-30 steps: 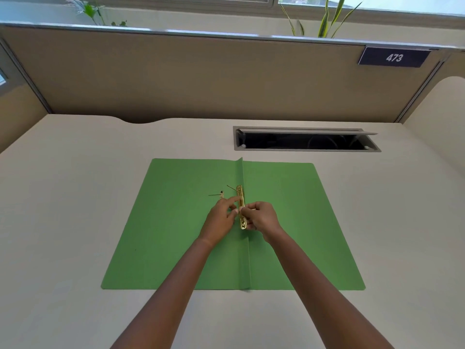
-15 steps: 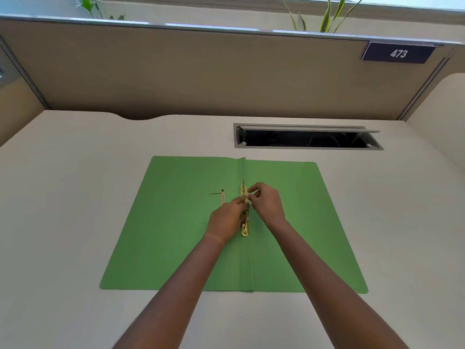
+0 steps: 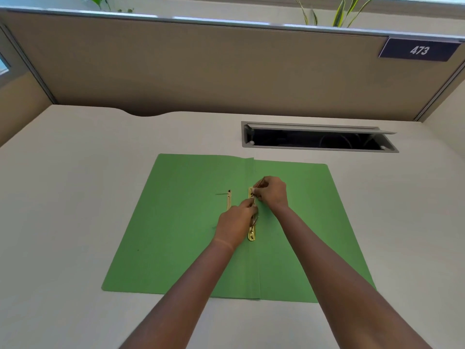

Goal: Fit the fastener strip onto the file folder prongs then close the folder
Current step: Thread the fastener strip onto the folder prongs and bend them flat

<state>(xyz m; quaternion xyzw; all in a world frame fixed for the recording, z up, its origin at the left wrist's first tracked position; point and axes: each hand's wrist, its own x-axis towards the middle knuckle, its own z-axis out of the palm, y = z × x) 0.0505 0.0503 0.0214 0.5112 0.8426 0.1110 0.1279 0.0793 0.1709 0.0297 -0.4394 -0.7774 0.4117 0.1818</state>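
A green file folder (image 3: 176, 235) lies open flat on the desk. A brass fastener strip (image 3: 252, 234) lies lengthwise along the folder's spine fold. My left hand (image 3: 235, 226) pinches the strip near its middle. My right hand (image 3: 273, 191) pinches a thin prong at the strip's far end, fingers closed on it. The strip's middle is hidden under my fingers. A second brass fastener piece (image 3: 228, 200) with a thin prong sticking out left lies on the left flap, apart from both hands.
A pale desk (image 3: 75, 197) carries the folder. An open cable slot (image 3: 317, 138) with a raised grey lid sits behind the folder on the right. Beige partition walls (image 3: 201, 71) close the back and sides, with a "473" sign (image 3: 419, 49).
My right hand has moved from the strip's near part up to its far end. My left hand has stayed near the strip's middle. The strip now lies straighter along the spine.
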